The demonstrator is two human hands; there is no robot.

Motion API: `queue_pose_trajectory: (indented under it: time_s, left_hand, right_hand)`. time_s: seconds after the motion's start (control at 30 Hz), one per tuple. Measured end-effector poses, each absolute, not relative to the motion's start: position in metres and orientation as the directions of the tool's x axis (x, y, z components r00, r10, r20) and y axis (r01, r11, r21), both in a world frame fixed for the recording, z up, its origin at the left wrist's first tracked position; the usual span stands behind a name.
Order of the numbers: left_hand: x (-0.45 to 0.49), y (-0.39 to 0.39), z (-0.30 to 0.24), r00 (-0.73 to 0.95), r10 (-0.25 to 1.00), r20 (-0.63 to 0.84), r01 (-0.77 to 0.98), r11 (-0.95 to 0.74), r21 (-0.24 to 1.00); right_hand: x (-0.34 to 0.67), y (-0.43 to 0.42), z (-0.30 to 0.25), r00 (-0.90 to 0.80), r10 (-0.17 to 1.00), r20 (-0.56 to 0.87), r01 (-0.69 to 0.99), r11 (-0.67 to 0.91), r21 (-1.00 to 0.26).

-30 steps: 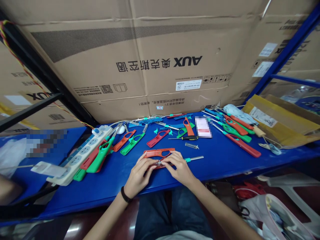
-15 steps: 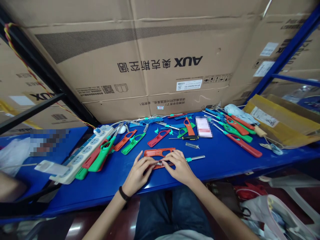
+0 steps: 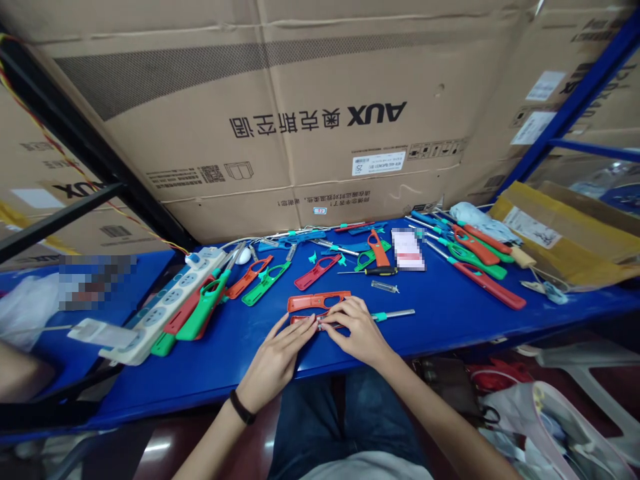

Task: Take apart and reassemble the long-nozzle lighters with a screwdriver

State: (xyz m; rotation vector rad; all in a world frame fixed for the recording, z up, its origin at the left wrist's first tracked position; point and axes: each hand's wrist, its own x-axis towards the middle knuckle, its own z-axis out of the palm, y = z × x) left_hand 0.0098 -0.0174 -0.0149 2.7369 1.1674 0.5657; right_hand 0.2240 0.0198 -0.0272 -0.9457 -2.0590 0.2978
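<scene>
An orange-red half casing of a stick lighter [image 3: 298,321] lies near the table's front edge, with its metal tube [image 3: 401,313] and teal collar pointing right. My left hand [image 3: 273,363] lies across its left part, fingertips pressed together on the casing and thumb mostly hidden. My right hand [image 3: 359,333] pinches at the middle of the same lighter, around small metal parts that my fingertips mostly cover. Just behind them rests a matching orange half casing [image 3: 305,302]. Farther back are a red half casing [image 3: 316,272] and a green one [image 3: 265,285].
A power strip [image 3: 173,300] with red and green lighters against it stands on the left. A screwdriver [image 3: 380,271] and a clear fuel tank [image 3: 384,287] lie behind my right hand. Several lighters [image 3: 487,283] and a yellow-taped box [image 3: 565,233] are at the right.
My left fingers have flattened over the casing's left end, where they were curled around the small metal parts. My right hand stays pinched at the middle; the tube has shifted slightly right.
</scene>
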Motion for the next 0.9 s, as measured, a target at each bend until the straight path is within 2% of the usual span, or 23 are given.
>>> queue_pose_trajectory:
  time_s: [0.27, 0.57, 0.9]
  left_hand:
    - [0.013, -0.022, -0.016, 0.599, 0.751, 0.279, 0.663, -0.66, 0.353]
    - [0.009, -0.01, -0.024, 0.351, 0.821, 0.45, 0.712, -0.546, 0.441]
    - [0.009, -0.011, -0.024, 0.382, 0.807, 0.451, 0.699, -0.572, 0.431]
  right_hand:
    - [0.224, 0.022, -0.031, -0.393, 0.724, 0.566, 0.526, 0.682, -0.507]
    - [0.224, 0.021, -0.035, -0.405, 0.712, 0.574, 0.527, 0.695, -0.49]
    - [0.225, 0.02, -0.032, -0.403, 0.709, 0.579, 0.494, 0.701, -0.514]
